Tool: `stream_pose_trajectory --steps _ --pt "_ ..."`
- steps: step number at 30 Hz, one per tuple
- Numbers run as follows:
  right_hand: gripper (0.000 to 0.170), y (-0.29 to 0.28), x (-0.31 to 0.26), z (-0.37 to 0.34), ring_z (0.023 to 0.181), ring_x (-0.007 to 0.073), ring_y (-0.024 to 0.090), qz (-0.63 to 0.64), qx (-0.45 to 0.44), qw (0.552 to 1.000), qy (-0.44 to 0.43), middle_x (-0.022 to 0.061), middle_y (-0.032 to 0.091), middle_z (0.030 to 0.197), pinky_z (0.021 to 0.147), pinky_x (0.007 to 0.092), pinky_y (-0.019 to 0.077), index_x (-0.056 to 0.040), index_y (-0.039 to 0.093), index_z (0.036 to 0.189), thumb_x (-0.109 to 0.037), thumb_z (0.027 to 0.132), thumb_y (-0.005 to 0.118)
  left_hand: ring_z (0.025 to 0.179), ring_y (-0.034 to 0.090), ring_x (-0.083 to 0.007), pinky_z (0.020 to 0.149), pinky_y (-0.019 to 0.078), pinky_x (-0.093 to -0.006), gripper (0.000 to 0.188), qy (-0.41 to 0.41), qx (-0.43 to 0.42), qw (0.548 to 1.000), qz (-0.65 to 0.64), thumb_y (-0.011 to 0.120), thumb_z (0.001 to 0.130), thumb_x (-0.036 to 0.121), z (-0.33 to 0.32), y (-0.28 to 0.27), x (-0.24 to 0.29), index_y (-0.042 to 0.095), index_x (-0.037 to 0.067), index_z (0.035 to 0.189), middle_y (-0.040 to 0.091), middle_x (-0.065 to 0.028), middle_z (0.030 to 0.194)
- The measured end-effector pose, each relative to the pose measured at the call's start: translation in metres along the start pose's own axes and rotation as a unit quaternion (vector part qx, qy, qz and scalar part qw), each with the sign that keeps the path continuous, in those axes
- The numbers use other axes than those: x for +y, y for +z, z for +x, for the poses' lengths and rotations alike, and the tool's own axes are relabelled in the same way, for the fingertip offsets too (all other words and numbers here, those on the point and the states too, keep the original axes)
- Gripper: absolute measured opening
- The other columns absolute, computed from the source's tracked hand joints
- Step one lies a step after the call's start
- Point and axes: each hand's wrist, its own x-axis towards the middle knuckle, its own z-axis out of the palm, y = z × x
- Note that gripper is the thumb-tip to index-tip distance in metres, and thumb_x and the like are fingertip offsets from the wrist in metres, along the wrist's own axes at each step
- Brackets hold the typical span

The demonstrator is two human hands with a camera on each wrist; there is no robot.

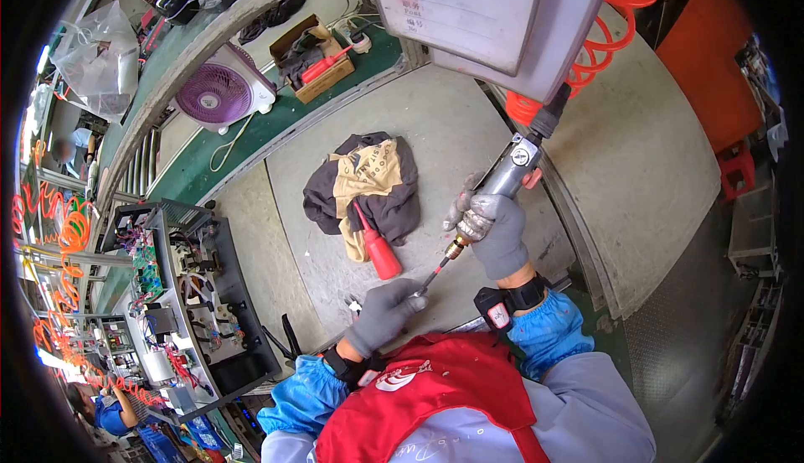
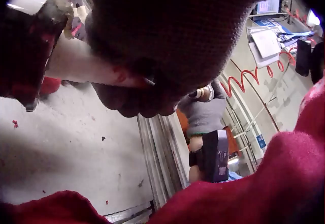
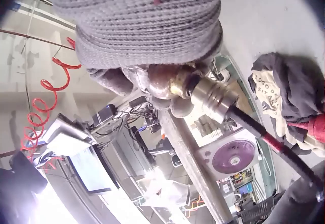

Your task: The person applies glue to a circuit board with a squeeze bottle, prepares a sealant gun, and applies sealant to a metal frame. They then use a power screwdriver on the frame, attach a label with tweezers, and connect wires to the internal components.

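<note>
While the head view takes in both hands, the right hand (image 1: 496, 232) is wrapped round the air driver (image 1: 505, 170), slanting above the bench (image 1: 452, 111) before the red apron (image 1: 419, 387); left hand (image 1: 381, 316) appears to pinch the far end of the bit (image 1: 435, 274). Step looks like steadying or seating the bit: best kept in line with the driver body, trigger unpressed while fingers are there, coiled hose (image 1: 599, 44) slack. Left wrist view: glove dark, fingers curled; cannot tell from here what they grasp. Right wrist view: fingers gathered just behind the metal collar (image 3: 216, 99), bit running straight out. Any push should go along that axis; sideways force could cock it.
</note>
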Motion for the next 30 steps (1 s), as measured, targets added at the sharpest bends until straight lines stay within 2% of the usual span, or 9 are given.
stream_pose_trajectory --steps 6,9,12,15,18,21,27,30 --pt "0.034 0.004 0.000 -0.004 0.057 0.0269 0.063 -0.027 0.038 0.999 -0.008 0.0112 0.061 0.073 0.055 0.0414 0.0569 -0.0004 0.055 0.106 -0.005 0.073 0.059 0.081 0.059 -0.0111 0.074 0.0499 -0.0302 0.032 -0.030 0.030 0.999 0.000 0.073 0.088 0.025 0.001 -0.002 0.005 0.067 0.001 0.108 0.067 -0.0060 0.087" --pt "0.034 0.002 0.002 -0.005 0.057 0.0267 0.063 -0.046 0.042 0.998 -0.022 0.0113 0.061 0.073 0.055 0.0403 0.0567 -0.0004 0.055 0.107 -0.005 0.073 0.060 0.081 0.062 -0.0126 0.075 0.0503 -0.0313 0.032 -0.004 0.003 0.996 0.091 0.073 0.088 0.023 -0.003 -0.010 -0.006 0.067 0.001 0.109 0.069 -0.0077 0.089" --pt "0.035 -0.001 0.007 -0.006 0.057 0.0267 0.063 -0.035 0.045 0.998 -0.010 0.0116 0.061 0.072 0.054 0.0387 0.0557 -0.0009 0.055 0.108 -0.006 0.073 0.060 0.081 0.064 -0.0143 0.076 0.0508 -0.0323 0.029 -0.051 -0.066 0.988 0.133 0.069 0.089 0.022 -0.010 -0.014 -0.025 0.067 0.002 0.111 0.070 -0.0091 0.089" --pt "0.035 0.001 0.015 -0.008 0.056 0.0266 0.063 -0.047 0.049 0.998 -0.011 0.0128 0.062 0.072 0.052 0.0365 0.0536 -0.0009 0.055 0.108 -0.007 0.074 0.060 0.079 0.064 -0.0153 0.075 0.0509 -0.0330 0.028 -0.038 -0.048 0.992 0.112 0.066 0.092 0.023 -0.017 -0.007 -0.028 0.067 0.003 0.111 0.069 -0.0096 0.086" --pt "0.038 -0.003 0.023 -0.013 0.064 0.0280 0.064 -0.096 0.026 0.995 0.021 0.0097 0.061 0.077 0.062 0.0446 0.0568 -0.0019 0.054 0.110 -0.009 0.073 0.059 0.075 0.063 -0.0158 0.073 0.0504 -0.0331 0.027 -0.032 -0.039 0.991 0.122 0.063 0.094 0.024 -0.021 -0.013 -0.015 0.067 0.003 0.111 0.067 -0.0099 0.081" --pt "0.033 0.008 0.027 -0.012 0.055 0.0266 0.063 -0.058 0.051 0.997 0.014 0.0150 0.063 0.072 0.049 0.0338 0.0505 -0.0015 0.054 0.109 -0.007 0.076 0.059 0.071 0.061 -0.0156 0.071 0.0497 -0.0328 0.029 -0.030 -0.036 0.994 0.101 0.063 0.095 0.026 -0.023 -0.019 -0.014 0.067 0.003 0.111 0.066 -0.0099 0.079" --pt "0.032 0.012 0.016 -0.007 0.055 0.0261 0.063 -0.051 0.072 0.996 -0.021 0.0122 0.062 0.073 0.050 0.0360 0.0527 -0.0015 0.054 0.109 -0.006 0.078 0.058 0.071 0.059 -0.0136 0.070 0.0497 -0.0316 0.029 0.005 -0.005 0.998 0.069 0.063 0.095 0.026 -0.026 -0.020 -0.013 0.067 0.002 0.112 0.066 -0.0094 0.079" --pt "0.038 0.003 0.008 -0.008 0.068 0.0270 0.064 -0.077 0.061 0.995 0.013 0.0086 0.060 0.078 0.064 0.0455 0.0555 -0.0044 0.053 0.112 -0.012 0.075 0.056 0.073 0.060 -0.0137 0.071 0.0498 -0.0312 0.029 0.001 -0.003 0.998 0.055 0.063 0.095 0.025 -0.027 -0.022 -0.012 0.067 0.002 0.113 0.066 -0.0098 0.081"
